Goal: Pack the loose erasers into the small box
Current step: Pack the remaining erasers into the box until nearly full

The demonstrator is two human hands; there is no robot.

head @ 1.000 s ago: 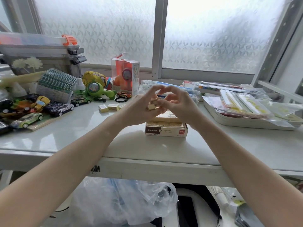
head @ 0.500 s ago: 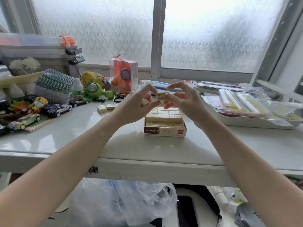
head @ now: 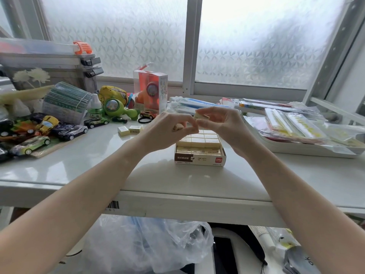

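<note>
At frame centre, the box (head: 199,155) looks nearly full; the right hand (head: 221,123) pinches one eraser (head: 201,116), the left hand (head: 169,129) clasps another (head: 178,127), and two erasers (head: 130,129) lie loose to the left.

I see the small box (head: 199,158) on the table (head: 98,167), erasers packed inside it. Both my hands hover above it, left hand (head: 169,131) beside right hand (head: 223,125). Two loose erasers (head: 130,129) lie to the left; toy cars (head: 69,131) farther left.

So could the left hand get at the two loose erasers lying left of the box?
Probably yes: the loose erasers lie on open table beside the left hand, though it already holds an eraser.
</note>
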